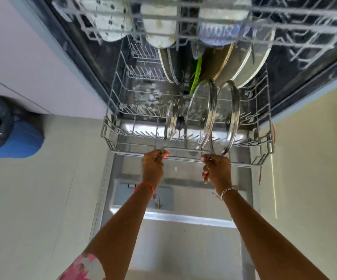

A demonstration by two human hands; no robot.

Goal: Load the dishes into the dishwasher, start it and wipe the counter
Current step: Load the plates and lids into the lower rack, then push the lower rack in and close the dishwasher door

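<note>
- Lower rack sits out over the open dishwasher door.
- Our left hand curls its fingers round the left end of the rack's front handle bar.
- Our right hand curls round its right end.
- Three glass lids stand on edge in the rack's front right; pans are upright behind them.

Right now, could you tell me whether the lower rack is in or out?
Pulled out: the lower rack sits over the open door, left hand and right hand gripping its front.
</note>
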